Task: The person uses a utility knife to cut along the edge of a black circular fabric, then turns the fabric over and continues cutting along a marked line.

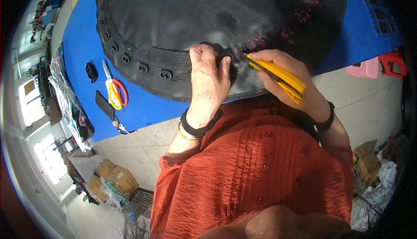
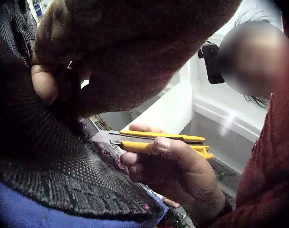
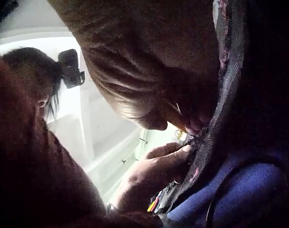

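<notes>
A large round-edged piece of black mesh fabric (image 1: 182, 17) lies over the blue table, with a row of black plastic fittings (image 1: 143, 68) along its border band. My left hand (image 1: 207, 80) holds the border, fingers bent and thumb spread to the right, pinching the fabric. In my right hand (image 1: 289, 63) is a yellow utility knife (image 1: 290, 79), gripped between thumb and fingers. From the left wrist view, its blade (image 2: 102, 137) is out and points at the fabric, close by the left hand. Pink thread bits (image 1: 256, 43) speckle the mesh beyond the knife.
Scissors (image 1: 114, 97) with yellow and red handles lie left on the blue table (image 1: 147, 113). Beside them are a small black object (image 1: 91, 72) and a flat black item (image 1: 104, 103) with a strap. Cardboard boxes (image 1: 121, 179) and pink and red stools (image 1: 364, 68) stand on the floor.
</notes>
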A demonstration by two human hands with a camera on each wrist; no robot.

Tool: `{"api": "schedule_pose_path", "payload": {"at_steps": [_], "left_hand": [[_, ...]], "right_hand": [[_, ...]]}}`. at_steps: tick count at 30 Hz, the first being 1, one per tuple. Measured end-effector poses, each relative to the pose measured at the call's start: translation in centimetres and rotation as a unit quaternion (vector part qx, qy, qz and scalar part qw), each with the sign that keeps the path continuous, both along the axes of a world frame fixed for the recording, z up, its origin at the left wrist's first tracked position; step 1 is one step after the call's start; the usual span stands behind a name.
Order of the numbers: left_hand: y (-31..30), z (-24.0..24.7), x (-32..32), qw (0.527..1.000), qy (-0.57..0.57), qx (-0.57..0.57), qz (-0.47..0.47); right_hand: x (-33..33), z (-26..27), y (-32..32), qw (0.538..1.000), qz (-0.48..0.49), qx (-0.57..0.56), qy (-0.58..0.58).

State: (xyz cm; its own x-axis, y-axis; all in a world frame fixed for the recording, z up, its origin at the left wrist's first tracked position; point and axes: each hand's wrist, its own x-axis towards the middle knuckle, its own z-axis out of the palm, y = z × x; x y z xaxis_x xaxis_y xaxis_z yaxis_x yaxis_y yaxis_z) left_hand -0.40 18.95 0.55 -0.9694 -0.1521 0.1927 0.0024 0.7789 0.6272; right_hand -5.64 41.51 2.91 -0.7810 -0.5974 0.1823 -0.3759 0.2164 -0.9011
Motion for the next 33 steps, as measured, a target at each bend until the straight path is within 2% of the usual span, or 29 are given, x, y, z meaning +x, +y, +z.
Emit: {"api": "schedule_pose_path", "payload": {"at_steps": [8, 14, 20, 26, 33], "left_hand": [[0.1, 0.1, 0.0, 1.000, -0.003, 0.015, 0.006], [-0.1, -0.2, 0.0, 1.000, 0.015, -0.003, -0.003], [0.1, -0.1, 0.0, 1.000, 0.011, 0.004, 0.006], [0.0, -0.3, 0.0, 1.000, 0.021, 0.000, 0.006], [0.0, -0.4, 0.0, 1.000, 0.022, -0.007, 0.007]], "right_hand": [[-0.4, -0.8, -0.9, 0.999, 0.015, -0.026, 0.016], [-0.3, -0.6, -0.6, 1.000, 0.021, -0.001, 0.009], [0.2, 0.2, 0.2, 0.998, 0.034, 0.010, -0.055], [0.4, 0.2, 0.7, 0.998, 0.043, 0.028, -0.024], [0.1, 0.2, 0.0, 0.999, 0.004, -0.017, -0.046]]}}
